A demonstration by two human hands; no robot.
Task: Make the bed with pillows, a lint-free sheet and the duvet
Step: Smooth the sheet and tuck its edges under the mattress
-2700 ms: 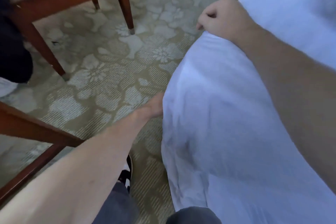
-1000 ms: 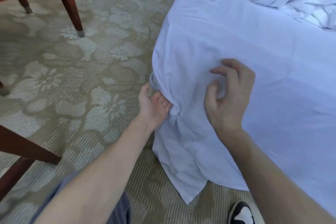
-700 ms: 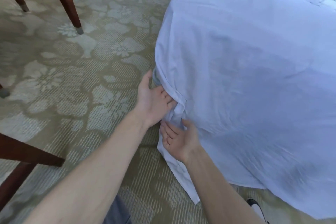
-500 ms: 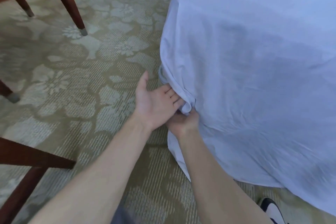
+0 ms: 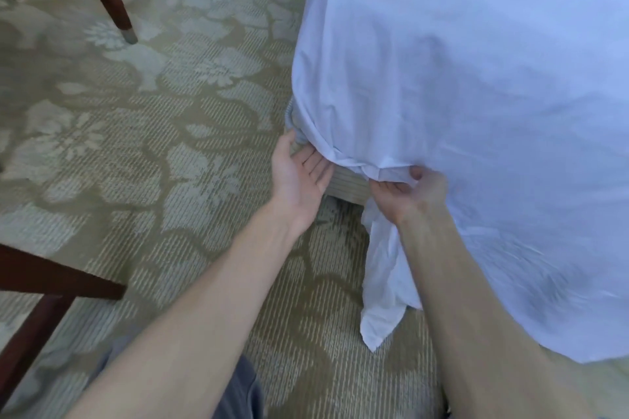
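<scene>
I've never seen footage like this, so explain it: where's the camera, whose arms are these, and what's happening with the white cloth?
No machine here: the camera sits on a person's head, looking down, so both bare arms are the wearer's own. It is the only view. A white sheet is draped over the mattress corner. The left hand lies open, palm up, fingers against the sheet there. The right hand pinches a bunched fold of the sheet; a loose tail hangs below to the patterned carpet. Wooden furniture legs stand at left.
</scene>
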